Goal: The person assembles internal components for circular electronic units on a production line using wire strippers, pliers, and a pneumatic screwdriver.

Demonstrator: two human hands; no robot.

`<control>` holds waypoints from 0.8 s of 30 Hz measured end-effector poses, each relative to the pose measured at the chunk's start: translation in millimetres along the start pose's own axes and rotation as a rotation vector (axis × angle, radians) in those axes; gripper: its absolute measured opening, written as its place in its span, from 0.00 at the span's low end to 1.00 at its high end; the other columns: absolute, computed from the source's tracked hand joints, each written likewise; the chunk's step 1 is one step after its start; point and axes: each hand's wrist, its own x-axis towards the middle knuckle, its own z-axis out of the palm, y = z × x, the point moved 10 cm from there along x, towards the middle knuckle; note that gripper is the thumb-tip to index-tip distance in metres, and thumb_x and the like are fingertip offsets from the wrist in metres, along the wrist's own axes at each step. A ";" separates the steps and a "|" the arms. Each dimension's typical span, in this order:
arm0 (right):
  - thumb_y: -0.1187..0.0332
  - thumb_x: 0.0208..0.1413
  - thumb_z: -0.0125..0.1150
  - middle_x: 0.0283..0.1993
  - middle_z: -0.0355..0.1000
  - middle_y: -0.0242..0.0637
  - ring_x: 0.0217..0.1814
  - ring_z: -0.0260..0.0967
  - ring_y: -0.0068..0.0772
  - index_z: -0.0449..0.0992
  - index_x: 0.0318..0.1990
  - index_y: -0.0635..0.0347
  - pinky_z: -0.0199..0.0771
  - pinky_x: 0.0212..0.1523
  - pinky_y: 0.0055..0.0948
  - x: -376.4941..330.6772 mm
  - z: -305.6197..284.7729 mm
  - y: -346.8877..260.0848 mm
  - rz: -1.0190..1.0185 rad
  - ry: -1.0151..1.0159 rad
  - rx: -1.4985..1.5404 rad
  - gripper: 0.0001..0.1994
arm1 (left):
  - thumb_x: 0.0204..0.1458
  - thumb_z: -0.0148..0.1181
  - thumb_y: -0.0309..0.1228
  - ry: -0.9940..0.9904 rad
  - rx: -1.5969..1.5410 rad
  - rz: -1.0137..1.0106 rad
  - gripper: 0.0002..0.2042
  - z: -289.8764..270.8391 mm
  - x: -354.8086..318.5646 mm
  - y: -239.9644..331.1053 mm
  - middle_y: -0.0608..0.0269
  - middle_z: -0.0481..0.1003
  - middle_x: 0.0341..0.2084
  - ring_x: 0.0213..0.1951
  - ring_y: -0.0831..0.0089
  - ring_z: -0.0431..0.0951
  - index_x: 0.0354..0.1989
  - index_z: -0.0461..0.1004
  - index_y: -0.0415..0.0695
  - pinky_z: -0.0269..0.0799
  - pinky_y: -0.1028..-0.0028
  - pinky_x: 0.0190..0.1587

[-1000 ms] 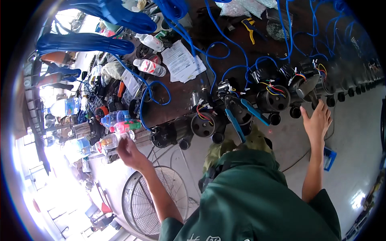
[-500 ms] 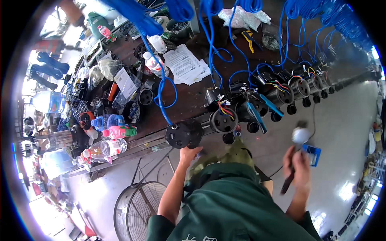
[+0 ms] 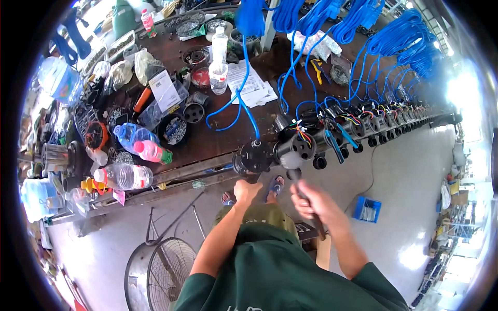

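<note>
My left hand (image 3: 246,192) is closed on the lower end of a black round housing (image 3: 254,156) at the bench's front edge. A blue cable rises from the top of that housing. In my right hand (image 3: 316,199) is the dark handle of a mallet (image 3: 291,160). The mallet's whitish head is just right of the housing, in front of a neighbouring open housing (image 3: 305,145) with coloured wires. From this view I cannot tell whether the head touches anything. Blue-handled pliers (image 3: 335,147) rest over the housings farther right.
A row of similar housings (image 3: 371,124) runs along the bench edge to the right, below hanging blue cable coils (image 3: 399,41). Bottles (image 3: 127,177) crowd the bench's left; papers (image 3: 251,88) lie farther back. On the floor are a fan (image 3: 168,269) and a blue bin (image 3: 368,210).
My right hand has swung the mallet leftward, from out over the floor to beside the black housing. My left hand stays on the housing. The whole view has shifted.
</note>
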 end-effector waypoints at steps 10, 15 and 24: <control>0.46 0.73 0.52 0.23 0.58 0.19 0.18 0.53 0.13 0.67 0.40 0.53 0.53 0.18 0.21 38.8 -103.5 177.6 0.581 0.331 0.326 0.19 | 0.35 0.79 0.44 -0.039 -0.048 0.024 0.29 15.9 -1.0 1.9 0.41 0.84 0.37 0.40 0.51 0.87 0.38 0.82 0.29 0.83 0.61 0.46; 0.47 0.76 0.47 0.24 0.57 0.17 0.17 0.50 0.10 0.68 0.43 0.53 0.53 0.17 0.17 12.2 -10.0 49.5 0.191 0.062 0.096 0.18 | 0.34 0.76 0.42 -0.025 -0.061 -0.060 0.24 0.8 12.5 -7.2 0.42 0.85 0.33 0.39 0.55 0.88 0.31 0.82 0.29 0.83 0.62 0.44; 0.50 0.75 0.52 0.24 0.59 0.20 0.19 0.55 0.12 0.68 0.44 0.57 0.55 0.19 0.18 1.6 -91.9 149.6 0.441 0.261 0.273 0.17 | 0.38 0.77 0.48 -0.214 -0.070 -0.036 0.29 -1.3 4.3 6.2 0.42 0.84 0.34 0.38 0.53 0.87 0.36 0.82 0.30 0.83 0.61 0.43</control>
